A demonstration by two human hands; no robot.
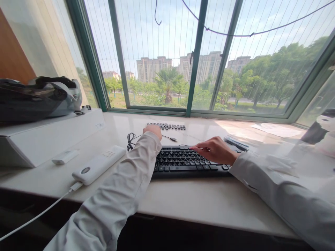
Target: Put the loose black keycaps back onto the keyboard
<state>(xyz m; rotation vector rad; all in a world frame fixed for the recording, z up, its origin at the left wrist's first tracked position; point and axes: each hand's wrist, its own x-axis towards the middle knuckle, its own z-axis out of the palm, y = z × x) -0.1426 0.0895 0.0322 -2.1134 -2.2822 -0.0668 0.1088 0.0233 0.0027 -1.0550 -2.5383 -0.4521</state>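
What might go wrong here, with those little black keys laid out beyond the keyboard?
The left hand is right at the small black keys, which lie in rows off the keyboard; a careless brush could scatter or mix them. The black cable's plug lies close to that hand and might get in the way. The white cable runs past the counter's front edge; a tug might drag the white device.

The faint marks on the keyboard [180,162], power bank [99,165] and white box [57,137] are too small to read.
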